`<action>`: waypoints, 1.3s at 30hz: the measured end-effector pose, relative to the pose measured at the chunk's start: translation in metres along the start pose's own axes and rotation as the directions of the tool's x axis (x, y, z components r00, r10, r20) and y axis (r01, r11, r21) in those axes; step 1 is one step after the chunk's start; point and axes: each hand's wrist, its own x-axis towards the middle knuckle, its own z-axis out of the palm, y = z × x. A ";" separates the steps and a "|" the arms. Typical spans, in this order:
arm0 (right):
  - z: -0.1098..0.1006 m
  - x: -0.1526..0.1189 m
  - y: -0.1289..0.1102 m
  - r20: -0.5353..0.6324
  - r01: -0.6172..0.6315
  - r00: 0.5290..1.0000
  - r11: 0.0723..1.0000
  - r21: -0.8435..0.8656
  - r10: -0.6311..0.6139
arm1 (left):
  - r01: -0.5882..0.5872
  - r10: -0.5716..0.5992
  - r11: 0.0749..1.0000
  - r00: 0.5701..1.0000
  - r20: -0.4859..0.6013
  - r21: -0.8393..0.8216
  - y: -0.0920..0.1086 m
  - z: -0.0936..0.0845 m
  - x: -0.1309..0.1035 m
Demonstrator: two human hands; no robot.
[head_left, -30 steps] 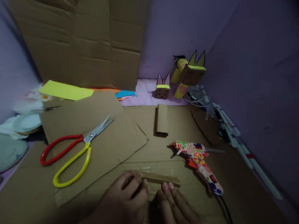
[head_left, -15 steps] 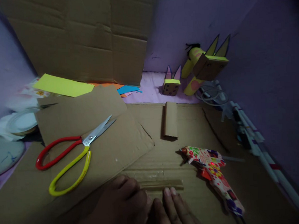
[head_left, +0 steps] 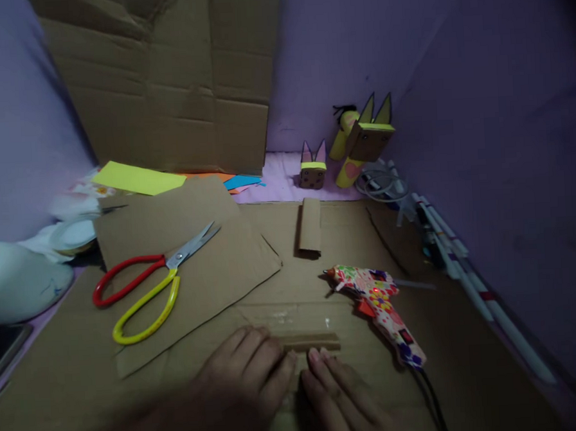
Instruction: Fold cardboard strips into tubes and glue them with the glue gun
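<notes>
A narrow folded cardboard strip [head_left: 316, 341] lies on the large cardboard sheet at the lower middle. My left hand [head_left: 254, 365] covers the strip's left end, its fingers curled and pressed down on it. My right hand [head_left: 333, 390] touches the strip's near edge with its fingertips, the fingers stretched out flat. To the right rests a flower-patterned glue gun [head_left: 379, 297] with a small red light, its nozzle pointing left. Scissors [head_left: 174, 263] with one red and one yellow handle lie partly open on cut cardboard [head_left: 228, 270]. Farther back is a folded cardboard tube [head_left: 310, 226].
Yellow paper [head_left: 138, 178] and blue paper [head_left: 242, 181] lie at the back. Two eared cardboard animals, one small [head_left: 313, 174] and one larger [head_left: 368, 140], stand near the purple wall. White sticks [head_left: 491, 314] line the right edge; a phone [head_left: 5, 352] lies far left.
The view has shifted, so more of the near area shows. My left hand's fingers have loosened from a tighter curl and lie over the strip. My right hand remains at its near edge.
</notes>
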 end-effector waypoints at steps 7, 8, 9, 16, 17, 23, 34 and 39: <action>-0.025 0.031 0.020 -0.081 -0.486 0.800 0.721 0.494 0.594 | 0.149 -0.205 0.944 0.964 -0.170 -0.295 -0.030 -0.008 0.003; -0.026 0.035 0.023 -0.038 -0.529 0.736 0.608 0.592 0.676 | 0.273 -0.340 0.887 0.932 -0.127 -0.373 -0.034 -0.012 0.007; -0.027 0.039 0.025 0.017 -0.536 0.688 0.492 0.686 0.726 | 0.366 -0.436 0.830 0.896 -0.082 -0.420 -0.036 -0.016 0.010; -0.020 0.054 0.032 0.232 -0.554 0.615 0.204 0.807 0.754 | 0.419 -0.506 0.779 0.859 -0.074 -0.467 -0.031 -0.030 0.023; -0.017 0.055 0.032 0.211 -0.546 0.609 0.212 0.810 0.764 | 0.400 -0.491 0.785 0.867 -0.082 -0.474 -0.030 -0.027 0.023; -0.011 0.060 0.026 0.186 -0.549 0.596 0.227 0.805 0.781 | 0.303 -0.420 0.816 0.896 -0.144 -0.492 -0.030 -0.012 0.015; -0.013 0.062 0.020 0.571 -0.580 0.534 -0.221 0.784 0.624 | 0.204 -0.374 0.822 0.897 -0.234 -0.532 -0.032 -0.011 0.014; -0.014 0.063 0.020 0.666 -0.636 0.613 -0.235 0.735 0.425 | 0.207 -0.397 0.781 0.893 -0.212 -0.590 -0.028 -0.014 0.016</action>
